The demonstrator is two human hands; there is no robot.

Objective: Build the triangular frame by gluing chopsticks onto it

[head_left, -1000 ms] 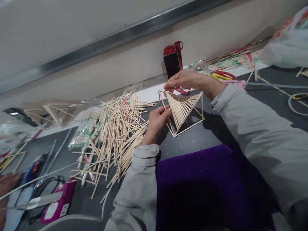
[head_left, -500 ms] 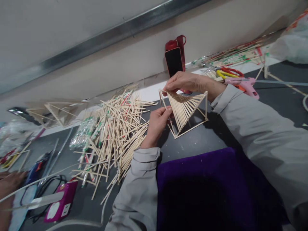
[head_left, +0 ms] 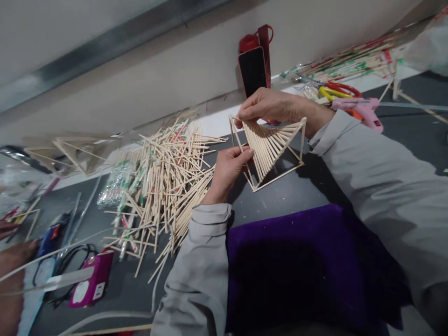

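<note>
A wooden stick frame with a fanned, twisted surface of thin sticks stands on the dark table in front of me. My left hand pinches its left side, thumb and fingers closed around the sticks there. Up at the frame's top left corner, my right hand has its fingertips pressed together by the upper end of the fan; whether a loose stick is between them is hidden. Just left of my left hand lies a big loose pile of wooden sticks, some in plastic wrapping.
A pink glue gun and scissors lie beyond my right forearm. Against the wall lean a phone and a red bottle. A magenta power strip sits at left, near another person's hand. Purple cloth covers the near edge.
The view has shifted slightly, so most things appear higher in it. Both hands keep their hold at the stick frame. At far left, the other person's hand has moved a little.
</note>
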